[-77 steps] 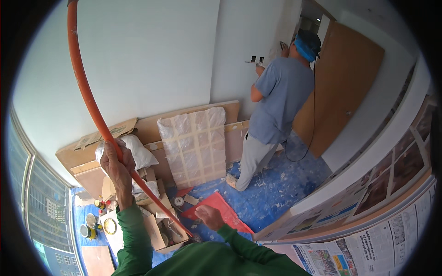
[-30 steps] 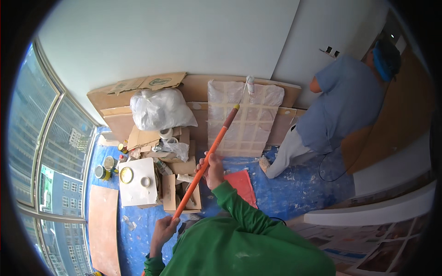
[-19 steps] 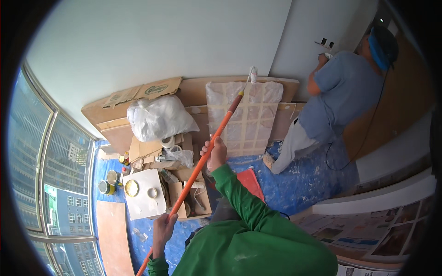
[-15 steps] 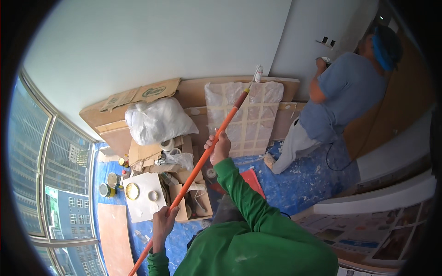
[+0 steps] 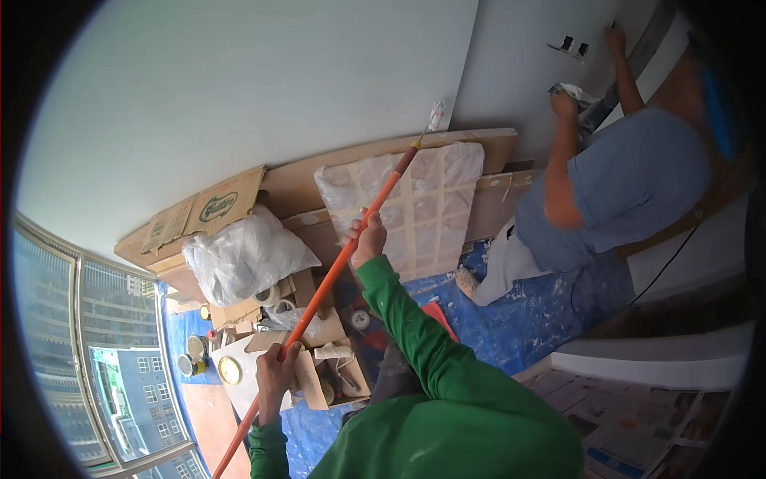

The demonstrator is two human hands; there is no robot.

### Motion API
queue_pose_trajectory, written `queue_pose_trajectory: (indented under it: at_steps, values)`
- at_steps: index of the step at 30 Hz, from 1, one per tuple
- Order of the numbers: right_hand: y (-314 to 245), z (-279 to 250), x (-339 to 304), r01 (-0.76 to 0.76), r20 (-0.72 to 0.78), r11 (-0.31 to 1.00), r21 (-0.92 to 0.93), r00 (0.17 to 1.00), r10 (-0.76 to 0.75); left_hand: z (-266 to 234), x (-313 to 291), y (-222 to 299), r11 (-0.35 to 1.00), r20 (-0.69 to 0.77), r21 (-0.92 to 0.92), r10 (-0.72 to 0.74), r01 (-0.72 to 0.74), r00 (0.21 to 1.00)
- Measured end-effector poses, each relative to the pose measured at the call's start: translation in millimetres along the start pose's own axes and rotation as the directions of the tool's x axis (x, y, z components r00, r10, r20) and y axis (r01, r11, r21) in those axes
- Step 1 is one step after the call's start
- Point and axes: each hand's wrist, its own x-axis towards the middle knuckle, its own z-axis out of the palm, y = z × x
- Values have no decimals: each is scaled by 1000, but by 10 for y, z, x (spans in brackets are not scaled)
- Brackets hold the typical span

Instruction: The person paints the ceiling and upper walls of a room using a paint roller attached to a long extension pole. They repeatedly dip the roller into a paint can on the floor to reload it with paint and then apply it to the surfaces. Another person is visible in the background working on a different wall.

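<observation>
A long orange extension pole (image 5: 323,289) slants from the lower left up toward the wall, gripped by both my hands. My right hand (image 5: 369,238) is closed round its upper part, and my left hand (image 5: 276,370) wraps it lower down. At the pole's far end a small white paint roller (image 5: 436,116) is against or close to the pale wall (image 5: 263,72); I cannot tell whether it touches. Behind the pole leans a panel wrapped in plastic and tape (image 5: 431,199).
A co-worker (image 5: 630,176) in a blue-grey shirt bends at the right wall. Boards (image 5: 479,148), flattened cardboard (image 5: 203,209), a stuffed plastic bag (image 5: 239,259), an open box of tools (image 5: 363,375) and paint cans (image 5: 191,363) stand on the blue floor sheet (image 5: 527,307). Windows (image 5: 120,351) line the left.
The roller end has shifted slightly left and up, with both hands still on the pole. My view has turned. The co-worker has leaned forward and raised an arm to the wall.
</observation>
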Motion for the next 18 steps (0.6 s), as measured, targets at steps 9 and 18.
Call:
queue_pose_trajectory:
  at_steps: [9,18]
  values:
    - [203,331,486,20,-2,1000,14,1000,-20,-79,740,-202,988,-34,75,134,-131,990]
    - [-6,351,742,82,-84,996,29,993,-80,-3,1004,50,973,-56,99,213,-207,975]
